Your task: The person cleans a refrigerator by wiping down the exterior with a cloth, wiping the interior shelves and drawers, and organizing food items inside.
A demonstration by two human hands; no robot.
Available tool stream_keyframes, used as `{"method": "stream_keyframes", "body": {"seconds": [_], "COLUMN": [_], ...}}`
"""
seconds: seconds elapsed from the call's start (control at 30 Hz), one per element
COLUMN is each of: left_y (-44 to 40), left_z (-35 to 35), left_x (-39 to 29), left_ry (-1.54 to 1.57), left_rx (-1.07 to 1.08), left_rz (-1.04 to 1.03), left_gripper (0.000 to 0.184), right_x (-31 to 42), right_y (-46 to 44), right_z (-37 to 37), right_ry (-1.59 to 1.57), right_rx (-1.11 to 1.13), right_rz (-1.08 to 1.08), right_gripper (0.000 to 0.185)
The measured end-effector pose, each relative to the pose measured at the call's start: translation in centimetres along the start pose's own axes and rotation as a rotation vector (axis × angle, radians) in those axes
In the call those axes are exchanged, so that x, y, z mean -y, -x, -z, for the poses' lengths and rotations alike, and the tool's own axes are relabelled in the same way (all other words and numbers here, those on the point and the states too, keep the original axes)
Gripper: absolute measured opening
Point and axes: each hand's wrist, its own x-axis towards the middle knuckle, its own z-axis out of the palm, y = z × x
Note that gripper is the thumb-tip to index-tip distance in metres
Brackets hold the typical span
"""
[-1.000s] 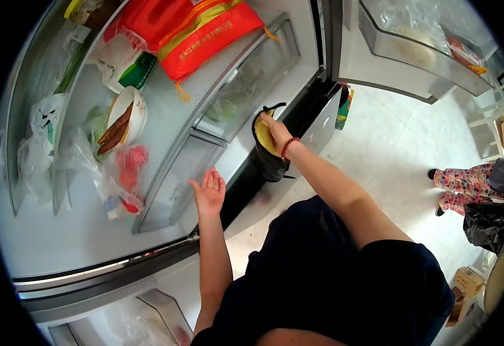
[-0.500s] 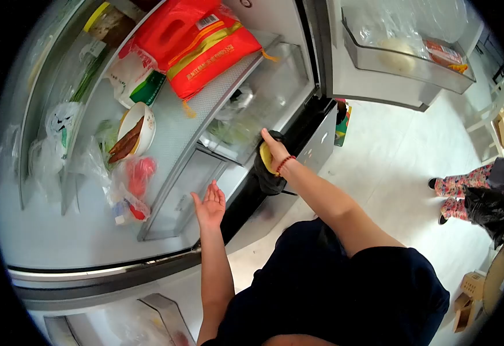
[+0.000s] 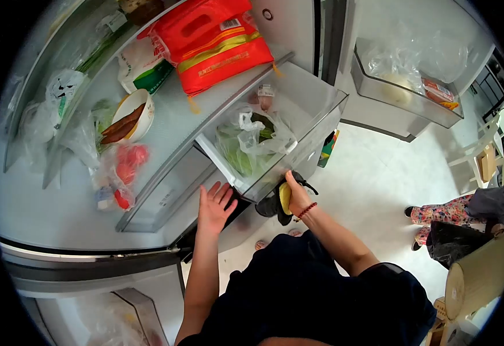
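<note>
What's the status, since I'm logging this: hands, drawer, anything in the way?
Right hand holding black-and-yellow item at drawer. Left hand open, empty. Drawer open; bagged greens taking up part of it.

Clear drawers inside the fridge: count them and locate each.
2: an open drawer holding bagged greens, beside the right hand; a closed drawer near the left hand. More may be hidden.

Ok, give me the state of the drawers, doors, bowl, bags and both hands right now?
Clear drawer: open
Other drawer: shut
Right door: open
Left door: open
Bowl: uncovered, brown food inside
Red bag: on the shelf
Greens bag: in the open drawer
Left hand: open, empty
Right hand: gripping a black-and-yellow item
</note>
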Motion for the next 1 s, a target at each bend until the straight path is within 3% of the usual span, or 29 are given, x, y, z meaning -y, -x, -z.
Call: {"method": "stream_keyframes", "body": {"seconds": [0.3,0.5,0.7,1.0], "left_y": [-0.2,-3.5,-3.9,-3.7], "left_z": [-7.2,-9.3,-9.6,-11.3], "left_x": [-1.6,-3.6,-3.1,-4.5], "left_ry": [-0.446,-0.496,-0.423,-0.499], "left_rx": [-0.015,-0.009,-0.040,-0.089], "left_rz": [-0.063,0.068,-0.001,0.029], "left_gripper": [0.089,0.078,0.051,0.049], "right_x": [0.4,1.6,1.1,0.8], "right_y": [1.5,3.8,3.2,1.8], "right_z": [0.5,0.7,2.2,1.9], "right_ry": [0.023,0.093,0.059,0.086], "right_rx": [-0.013,0.047,0.040,-0.049], "right_rz": [0.015,-0.063,-0.040,0.003], "right_gripper": [0.043,0.048,0.047,0.051]}}
